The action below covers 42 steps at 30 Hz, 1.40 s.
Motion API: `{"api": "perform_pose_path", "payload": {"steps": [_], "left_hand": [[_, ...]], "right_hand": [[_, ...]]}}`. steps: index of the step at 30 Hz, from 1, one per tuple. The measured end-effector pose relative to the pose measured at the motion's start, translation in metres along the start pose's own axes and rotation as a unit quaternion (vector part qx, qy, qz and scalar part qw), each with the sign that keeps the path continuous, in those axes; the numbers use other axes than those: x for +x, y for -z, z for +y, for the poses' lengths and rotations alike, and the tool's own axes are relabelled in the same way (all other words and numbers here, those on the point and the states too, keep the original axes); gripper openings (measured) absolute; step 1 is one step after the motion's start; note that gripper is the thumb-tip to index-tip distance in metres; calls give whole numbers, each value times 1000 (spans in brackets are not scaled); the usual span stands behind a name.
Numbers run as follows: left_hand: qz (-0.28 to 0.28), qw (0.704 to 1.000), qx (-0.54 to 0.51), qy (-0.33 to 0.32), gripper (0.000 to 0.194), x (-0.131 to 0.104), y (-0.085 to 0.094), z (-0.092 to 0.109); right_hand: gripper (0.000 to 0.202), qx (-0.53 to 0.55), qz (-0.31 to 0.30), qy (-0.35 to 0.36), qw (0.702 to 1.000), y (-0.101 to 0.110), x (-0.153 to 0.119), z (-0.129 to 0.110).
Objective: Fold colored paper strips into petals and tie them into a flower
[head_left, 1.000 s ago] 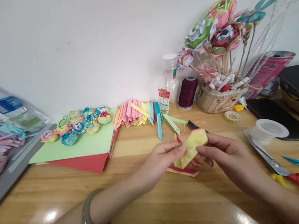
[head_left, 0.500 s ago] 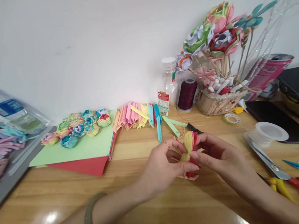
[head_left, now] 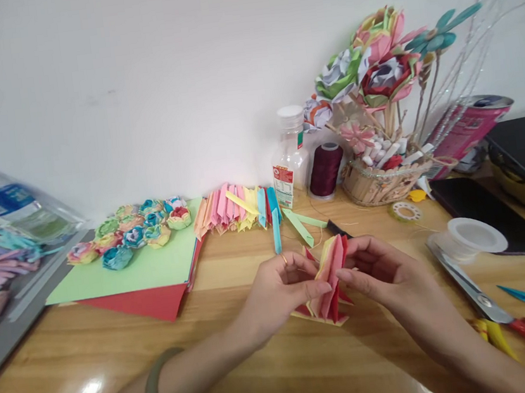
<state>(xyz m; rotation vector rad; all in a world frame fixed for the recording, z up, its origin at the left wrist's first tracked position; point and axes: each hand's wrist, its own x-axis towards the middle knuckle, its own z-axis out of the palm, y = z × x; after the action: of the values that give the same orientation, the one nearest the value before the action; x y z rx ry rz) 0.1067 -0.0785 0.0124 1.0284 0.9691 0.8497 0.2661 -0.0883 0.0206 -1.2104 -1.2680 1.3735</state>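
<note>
A bundle of folded paper pieces (head_left: 331, 280) in pink, red and yellow stands upright between my hands, above the wooden table (head_left: 238, 390). My left hand (head_left: 281, 293) pinches its left side, with the thumb across the front. On the right side, my right hand (head_left: 381, 271) grips the red edge between thumb and fingers. Some fingertips are hidden behind the paper. Beyond the hands lie green paper strips (head_left: 299, 226) and a row of folded pink, orange and yellow papers (head_left: 230, 207).
Small paper flowers (head_left: 134, 236) rest on green sheets (head_left: 110, 280) at left, near a water bottle (head_left: 9, 202). Behind stand a clear bottle (head_left: 289, 155), a dark thread spool (head_left: 326, 171) and a flower basket (head_left: 380, 183). Scissors (head_left: 483, 300) and a white spool (head_left: 475, 237) lie right.
The paper bundle has turned and spread, so its pink folds now face the camera. My left thumb has drawn back to the left. The view has shifted slightly.
</note>
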Motion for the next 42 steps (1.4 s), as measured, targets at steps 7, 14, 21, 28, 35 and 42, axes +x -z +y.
{"api": "perform_pose_path", "payload": {"steps": [7,14,21,28,35,42], "left_hand": [[-16,1000,-16,-5,23,0,0,-3],[-36,999,-25,-1,27,-3,-3,-2],[-70,997,-34,16,32,-5,-6,-3],[-40,997,53,-23,9,-6,-2,7],[-3,991,118,-62,6,-6,3,11],[18,998,67,-2,14,-5,4,15]], "right_hand": [[26,12,-19,-5,1000,0,0,0],[27,27,-28,-1,999,2,0,7],[29,38,-42,-18,998,-1,-1,9],[51,-70,-25,98,992,8,-2,2],[18,-163,-41,65,984,9,-4,-5],[20,-119,-18,28,992,9,-2,-8]]}}
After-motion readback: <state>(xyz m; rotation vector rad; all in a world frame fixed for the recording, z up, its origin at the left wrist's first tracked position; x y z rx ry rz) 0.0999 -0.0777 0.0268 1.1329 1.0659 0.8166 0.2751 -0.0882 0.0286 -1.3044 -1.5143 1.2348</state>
